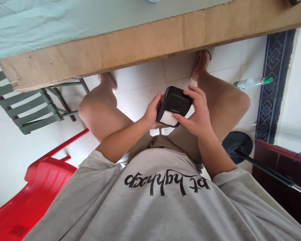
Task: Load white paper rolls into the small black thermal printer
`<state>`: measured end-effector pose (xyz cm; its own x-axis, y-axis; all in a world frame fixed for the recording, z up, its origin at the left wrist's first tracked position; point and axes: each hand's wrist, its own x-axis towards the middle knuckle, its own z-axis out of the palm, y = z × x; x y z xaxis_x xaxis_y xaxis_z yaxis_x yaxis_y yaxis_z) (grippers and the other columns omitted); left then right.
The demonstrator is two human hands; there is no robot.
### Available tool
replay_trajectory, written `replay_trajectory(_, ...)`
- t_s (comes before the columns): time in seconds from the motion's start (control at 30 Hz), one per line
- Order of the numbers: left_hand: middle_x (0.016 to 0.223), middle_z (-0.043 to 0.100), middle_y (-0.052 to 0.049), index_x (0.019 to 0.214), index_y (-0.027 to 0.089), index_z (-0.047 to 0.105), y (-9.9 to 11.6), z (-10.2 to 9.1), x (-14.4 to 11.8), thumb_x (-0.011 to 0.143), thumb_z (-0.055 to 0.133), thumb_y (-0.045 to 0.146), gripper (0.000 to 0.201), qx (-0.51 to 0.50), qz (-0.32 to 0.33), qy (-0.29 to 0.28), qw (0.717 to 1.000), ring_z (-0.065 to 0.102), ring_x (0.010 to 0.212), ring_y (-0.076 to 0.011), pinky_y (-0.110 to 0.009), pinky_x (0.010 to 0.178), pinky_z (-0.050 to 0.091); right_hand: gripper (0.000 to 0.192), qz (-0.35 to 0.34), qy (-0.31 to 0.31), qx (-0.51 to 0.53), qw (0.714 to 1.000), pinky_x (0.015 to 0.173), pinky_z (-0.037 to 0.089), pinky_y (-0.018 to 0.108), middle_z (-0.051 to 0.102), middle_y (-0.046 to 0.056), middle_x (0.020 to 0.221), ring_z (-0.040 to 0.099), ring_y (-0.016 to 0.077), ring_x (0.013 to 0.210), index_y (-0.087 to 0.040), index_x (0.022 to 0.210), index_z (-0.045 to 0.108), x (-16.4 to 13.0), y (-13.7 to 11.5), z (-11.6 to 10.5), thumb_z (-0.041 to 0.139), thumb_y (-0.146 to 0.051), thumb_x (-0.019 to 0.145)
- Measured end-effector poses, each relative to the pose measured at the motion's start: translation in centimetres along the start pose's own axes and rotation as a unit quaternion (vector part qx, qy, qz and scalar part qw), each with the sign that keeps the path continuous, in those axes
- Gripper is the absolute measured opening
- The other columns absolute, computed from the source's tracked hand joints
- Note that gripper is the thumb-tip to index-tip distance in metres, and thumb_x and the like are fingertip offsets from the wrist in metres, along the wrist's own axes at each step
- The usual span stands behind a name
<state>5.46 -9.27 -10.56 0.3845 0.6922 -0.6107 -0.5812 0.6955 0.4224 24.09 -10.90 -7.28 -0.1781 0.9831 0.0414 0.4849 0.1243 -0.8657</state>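
A small black case (178, 100) with rounded corners and a pale grey panel (168, 118) on its near side is held over my lap. Tiny light lettering runs across its dark face, too small to read. My left hand (153, 112) grips the case along its left edge, thumb up the side and the other fingers hidden beneath. On the other side, my right hand (198, 112) holds it with the thumb on the pale panel and the fingertips at the top right corner. What the case contains does not show.
Ahead runs a wooden table edge (130, 50) with a pale green cloth (65, 20). A green slatted chair (35, 103) and a red plastic chair (50, 174) stand left. Right are a plastic bottle (251, 82) on the floor and a black round stand base (237, 147).
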Motion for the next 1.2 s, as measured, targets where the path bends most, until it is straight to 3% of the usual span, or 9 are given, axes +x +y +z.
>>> replay_trajectory(0.1, 0.1, 0.082, -0.008, 0.106, 0.024, 0.077, 0.0, 0.8, -0.1, 0.087, 0.074, 0.078, 0.058, 0.026, -0.007, -0.021, 0.999, 0.078, 0.113, -0.035, -0.047, 0.098, 0.063, 0.077, 0.009, 0.075, -0.057, 0.996, 0.123, 0.058, 0.06, 0.056, 0.013, 0.14, 0.056, 0.0345, 0.142, -0.028, 0.136, 0.068, -0.1, -1.5, -1.8, 0.09, -0.071, 0.076)
replay_trajectory(0.23, 0.096, 0.08, -0.005, 0.1, 0.026, 0.075, -0.1, 1.4, -0.4, 0.076, 0.088, 0.075, 0.056, 0.05, 0.018, -0.008, 0.999, 0.074, 0.089, -0.0267, -0.04, 0.079, 0.059, 0.049, 0.047, 0.178, -0.062, 0.981, 0.104, 0.063, 0.049, 0.051, 0.004, 0.087, 0.065, 0.0215, 0.094, -0.029, 0.123, 0.067, 0.2, -3.0, -2.1, 0.077, -0.066, 0.093)
replay_trajectory(0.4, 0.1, 0.079, -0.006, 0.105, 0.022, 0.076, 0.1, 1.6, -1.0, 0.074, 0.09, 0.076, 0.064, 0.043, 0.018, -0.007, 0.999, 0.073, 0.092, -0.0239, -0.036, 0.083, 0.061, 0.035, -0.054, 0.259, -0.1, 0.959, 0.089, 0.059, 0.037, 0.06, 0.003, 0.084, 0.064, 0.015, 0.085, -0.023, 0.092, 0.054, 1.3, -2.6, -0.8, 0.061, -0.054, 0.106)
replay_trajectory(0.53, 0.093, 0.075, -0.002, 0.104, 0.021, 0.077, 0.3, 1.8, -1.4, 0.071, 0.095, 0.071, 0.062, 0.044, 0.038, -0.005, 0.998, 0.07, 0.083, -0.0167, -0.028, 0.072, 0.057, 0.023, -0.043, 0.139, -0.251, 0.957, 0.074, 0.049, 0.028, 0.073, 0.004, 0.088, 0.067, 0.0124, 0.082, -0.019, 0.093, 0.07, 1.1, -2.7, -0.5, 0.055, -0.032, 0.105)
replay_trajectory(0.73, 0.089, 0.073, 0.0, 0.1, 0.019, 0.074, 0.0, 1.5, -1.2, 0.075, 0.094, 0.065, 0.056, 0.056, 0.049, 0.008, 0.997, 0.069, 0.08, -0.0146, -0.026, 0.072, 0.056, 0.035, 0.099, -0.116, -0.391, 0.908, 0.064, 0.03, 0.029, 0.077, -0.004, 0.139, 0.073, 0.017, 0.097, -0.032, 0.13, 0.079, 1.4, -5.8, -1.4, 0.055, -0.033, 0.105)
replay_trajectory(0.93, 0.089, 0.074, -0.002, 0.1, 0.018, 0.073, 0.1, 1.3, -1.4, 0.07, 0.096, 0.068, 0.063, 0.077, 0.043, 0.02, 0.996, 0.07, 0.079, -0.0159, -0.027, 0.071, 0.056, 0.045, 0.18, -0.238, -0.433, 0.85, 0.065, 0.014, 0.03, 0.081, 0.006, 0.123, 0.065, 0.0195, 0.078, -0.028, 0.143, 0.07, 3.5, -7.8, -1.8, 0.058, -0.032, 0.1)
replay_trajectory(1.07, 0.083, 0.073, -0.001, 0.096, 0.018, 0.073, 0.2, 1.6, -1.6, 0.069, 0.097, 0.067, 0.061, 0.061, 0.039, 0.028, 0.997, 0.066, 0.072, -0.0144, -0.026, 0.063, 0.052, 0.043, 0.169, -0.193, -0.347, 0.902, 0.066, 0.022, 0.028, 0.08, 0.006, 0.104, 0.059, 0.0166, 0.073, -0.025, 0.131, 0.073, 3.3, -7.2, -2.9, 0.065, -0.028, 0.09)
replay_trajectory(1.13, 0.082, 0.074, -0.002, 0.093, 0.017, 0.073, 0.3, 1.8, -1.5, 0.066, 0.098, 0.067, 0.062, 0.045, 0.034, 0.038, 0.998, 0.066, 0.071, -0.014, -0.025, 0.062, 0.052, 0.038, 0.165, -0.148, -0.181, 0.958, 0.064, 0.03, 0.025, 0.078, 0.004, 0.102, 0.053, 0.0103, 0.065, -0.023, 0.119, 0.072, 3.0, -6.4, -4.0, 0.071, -0.029, 0.081)
replay_trajectory(1.2, 0.084, 0.076, -0.003, 0.093, 0.018, 0.073, 0.4, 1.9, -1.4, 0.063, 0.099, 0.069, 0.065, 0.027, 0.02, 0.043, 0.999, 0.069, 0.073, -0.0154, -0.026, 0.065, 0.055, 0.041, 0.173, -0.087, 0.062, 0.979, 0.056, 0.033, 0.022, 0.075, 0.001, 0.096, 0.045, 0.0064, 0.058, -0.023, 0.11, 0.068, 3.2, -5.3, -5.3, 0.08, -0.036, 0.073)
